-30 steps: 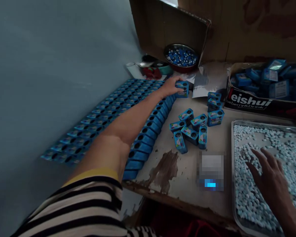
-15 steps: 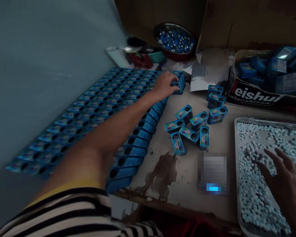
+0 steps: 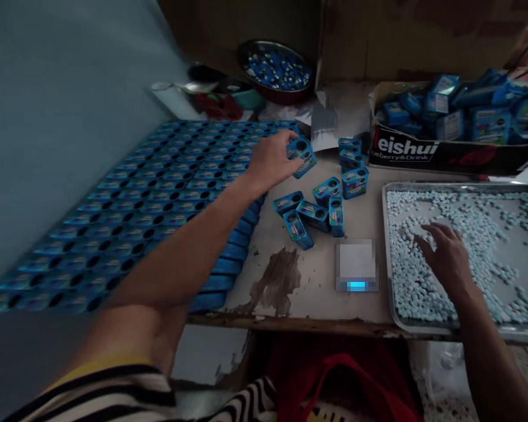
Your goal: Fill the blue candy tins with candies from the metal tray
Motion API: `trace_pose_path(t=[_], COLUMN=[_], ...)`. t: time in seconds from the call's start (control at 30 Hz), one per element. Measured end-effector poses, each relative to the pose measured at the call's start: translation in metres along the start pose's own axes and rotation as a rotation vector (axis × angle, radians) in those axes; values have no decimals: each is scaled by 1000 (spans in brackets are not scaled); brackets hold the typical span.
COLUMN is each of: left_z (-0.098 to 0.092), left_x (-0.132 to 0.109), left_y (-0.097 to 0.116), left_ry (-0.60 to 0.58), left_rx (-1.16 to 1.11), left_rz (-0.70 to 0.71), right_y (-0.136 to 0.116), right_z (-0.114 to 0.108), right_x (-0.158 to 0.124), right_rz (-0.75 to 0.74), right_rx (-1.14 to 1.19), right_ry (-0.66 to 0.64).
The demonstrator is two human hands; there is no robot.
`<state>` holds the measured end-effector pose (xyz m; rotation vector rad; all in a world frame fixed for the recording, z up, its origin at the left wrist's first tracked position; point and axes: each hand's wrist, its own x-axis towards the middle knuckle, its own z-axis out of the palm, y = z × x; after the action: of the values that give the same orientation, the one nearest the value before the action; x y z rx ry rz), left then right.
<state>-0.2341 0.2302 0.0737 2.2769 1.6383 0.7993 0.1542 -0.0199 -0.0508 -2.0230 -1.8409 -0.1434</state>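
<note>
My left hand (image 3: pixel 270 159) grips a small blue box (image 3: pixel 303 159) by its sides, thumb on the near side. The box has a dark round hole in its top and is held beside the far right end of packed rows of like blue boxes (image 3: pixel 189 170). Several loose blue boxes (image 3: pixel 313 215) stand on the table to its right. Over a metal tray (image 3: pixel 389 293) of small pale blue candies (image 3: pixel 422 293), my right hand (image 3: pixel 446 255) hovers or rests with thumb and fingers apart. Whether its fingertips touch candies I cannot tell.
A pixelated square device (image 3: pixel 356 261) with a blue-lit strip lies left of the tray. Behind stands a black carton (image 3: pixel 440 153) full of blue boxes. A bowl (image 3: pixel 305 97) of shiny blue pieces is at the back. The table's worn front edge (image 3: pixel 290 323) runs below.
My left hand has left the end of the rows and taken a box from the loose group. The view has shifted right, and my right hand stays over the tray.
</note>
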Motion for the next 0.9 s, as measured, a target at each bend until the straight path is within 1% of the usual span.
trace_pose_path(t=[0.03, 0.07, 0.1, 0.13, 0.17, 0.2, 0.23, 0.27, 0.3, 0.33, 0.4, 0.47, 0.53, 0.6, 0.63, 0.7, 0.77, 0.8, 0.83, 0.9], left_z=[-14, -26, -34, -38, -36, -29, -17, -3, 12, 26, 46, 51, 43, 27, 17, -2, -16, -21, -23, -24], left_x=[-13, -31, -51, -73, -94, -115, -132, -146, -157, -164, -174, -180, -186, -195, -200, -213, -226, -232, -238, -245], left_y=[18, 38, 59, 80, 99, 115, 128, 136, 140, 140, 131, 116, 99, 80, 70, 51, 35, 30, 25, 21], left_ry=[33, 15, -40, -114, -221, -332, -441, -529, -592, -631, -643, -605, -539, -441, -392, -321, -299, -299, -299, -294], left_rx=[-16, -47, -85, -122, -138, -132, -107, -61, -4, 44, 67, -31, -169, -249, -261, -254, -232, -228, -233, -254], left_rz=[76, 148, 216, 274, 316, 347, 363, 371, 373, 367, 341, 336, 367, 380, 361, 291, 212, 180, 155, 141], right_y=[0, 0, -1, -1, -1, -1, -1, 0, 1, 2, 3, 3, 5, 7, 9, 9, 5, 1, -3, -9], right_z=[0, 0, 0, 1, 2, 3, 4, 5, 6, 7, 6, 3, -3, -11, -15, -20, -20, -19, -17, -13], right_x=[1, 2, 3, 3, 3, 3, 3, 3, 4, 5, 7, 11, 14, 15, 13, 4, -9, -16, -23, -29], right_rz=[18, 30, 34, 32, 29, 30, 38, 52, 71, 90, 117, 130, 128, 69, 8, -170, -335, -388, -419, -432], right_rx=[-31, -63, -88, -104, -112, -113, -111, -110, -112, -117, -129, -126, -103, -78, -69, -50, -40, -46, -61, -102], right_ry=[-31, -69, -115, -162, -206, -244, -274, -294, -307, -314, -332, -372, -444, -522, -554, -598, -591, -567, -538, -506])
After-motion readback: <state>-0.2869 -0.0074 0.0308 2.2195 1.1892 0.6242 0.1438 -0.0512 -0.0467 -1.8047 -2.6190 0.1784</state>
